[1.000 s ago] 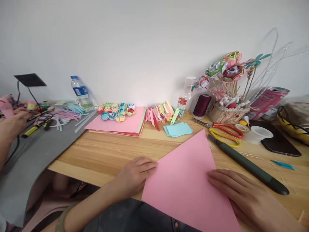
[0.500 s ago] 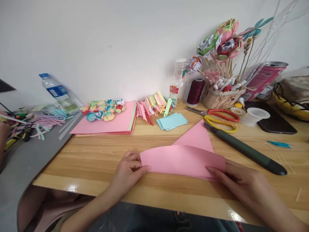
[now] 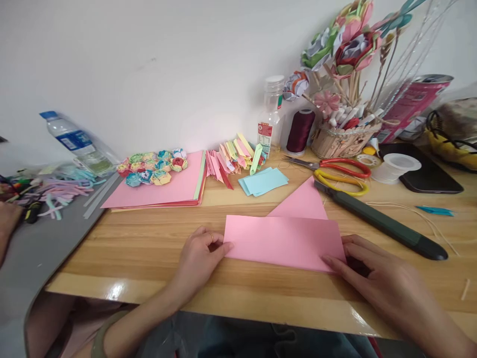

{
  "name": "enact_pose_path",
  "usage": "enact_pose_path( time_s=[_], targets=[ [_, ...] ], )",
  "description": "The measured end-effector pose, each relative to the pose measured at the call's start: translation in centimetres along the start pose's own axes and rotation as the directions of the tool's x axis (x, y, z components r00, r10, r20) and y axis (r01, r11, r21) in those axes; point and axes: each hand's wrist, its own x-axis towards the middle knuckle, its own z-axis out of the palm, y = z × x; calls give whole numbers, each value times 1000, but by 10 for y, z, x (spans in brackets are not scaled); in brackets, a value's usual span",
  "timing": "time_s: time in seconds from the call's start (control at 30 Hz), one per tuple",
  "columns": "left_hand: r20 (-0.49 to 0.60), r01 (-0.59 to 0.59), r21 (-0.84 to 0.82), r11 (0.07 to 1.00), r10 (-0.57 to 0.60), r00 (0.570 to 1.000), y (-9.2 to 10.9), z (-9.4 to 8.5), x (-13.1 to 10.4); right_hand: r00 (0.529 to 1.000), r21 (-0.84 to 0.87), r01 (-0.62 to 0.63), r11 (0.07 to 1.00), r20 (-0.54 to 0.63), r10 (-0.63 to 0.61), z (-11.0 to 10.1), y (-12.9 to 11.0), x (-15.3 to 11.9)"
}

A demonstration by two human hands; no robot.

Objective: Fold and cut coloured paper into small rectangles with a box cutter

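A pink sheet of paper (image 3: 281, 243), folded into a long strip, is held low over the wooden table between my hands. My left hand (image 3: 199, 258) pinches its left end between thumb and fingers. At the right end, my right hand (image 3: 376, 276) grips the lower corner, thumb on top and fingers behind. Behind the strip lies a pink paper triangle (image 3: 307, 201), its lower part hidden by the strip. A dark green-handled cutter or similar tool (image 3: 383, 223) touches the triangle's tip, beside scissors (image 3: 343, 176) with red and yellow handles.
Light blue paper slips (image 3: 264, 181), folded paper pieces (image 3: 236, 159) and a pink paper stack (image 3: 154, 191) bearing paper flowers (image 3: 149, 168) lie behind. A thread spool (image 3: 300, 132), glass bottle (image 3: 271, 119) and flower basket (image 3: 343, 141) stand at the wall. Another person's hand (image 3: 9, 219) is far left.
The pink strip now looks flatter and straighter, its bowed upper edge levelled. Both hands keep hold of its ends. The view has shifted slightly.
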Motion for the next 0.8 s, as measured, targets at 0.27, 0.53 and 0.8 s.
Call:
enact_pose_path(
  time_s=[0.27, 0.53, 0.8],
  targets=[
    [25, -28, 16, 999, 28, 999, 0, -1, 1, 997, -32, 53, 998, -47, -55, 0, -3, 0],
    [-27, 28, -122, 992, -31, 999, 1, 1, 1, 992, -52, 93, 994, -80, -97, 0, -5, 2],
    [-24, 24, -97, 995, -26, 999, 2, 4, 2, 980, -76, 184, 980, -66, -189, 0, -4, 6]
  ],
)
